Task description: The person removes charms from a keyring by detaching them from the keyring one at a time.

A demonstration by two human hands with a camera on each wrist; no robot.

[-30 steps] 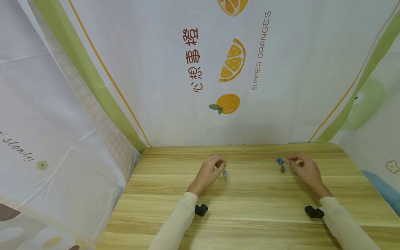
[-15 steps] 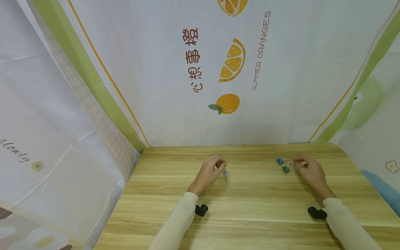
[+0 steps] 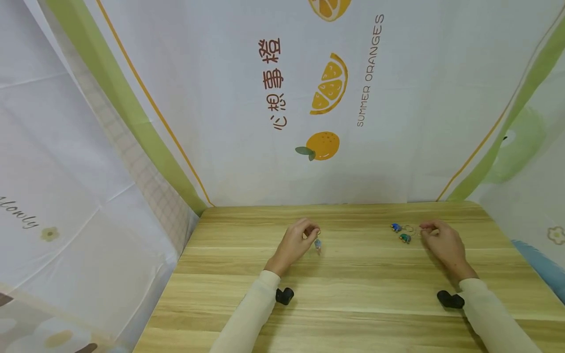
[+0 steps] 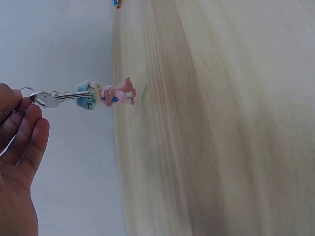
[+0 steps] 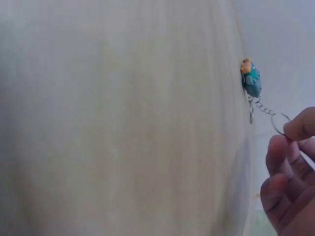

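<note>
A smooth pink-and-blue figurine (image 4: pixel 112 96) dangles with a flat metal key (image 4: pixel 48 100) at lower middle, the left grip (image 3: pixel 293 242) pinching their wire ring (image 4: pixel 33 90). Lower right, the right grip (image 3: pixel 446 245) pinches a thin hoop (image 5: pixel 273 123) chained to a chunky green figurine (image 3: pixel 404 238), beside a blue one (image 3: pixel 396 227) on the streaky wood-grained desk (image 3: pixel 353 299).

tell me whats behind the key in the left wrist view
Behind the key is part of a figurine and, further back, a pale backdrop. The strip of figurine it covers cannot be seen.
</note>
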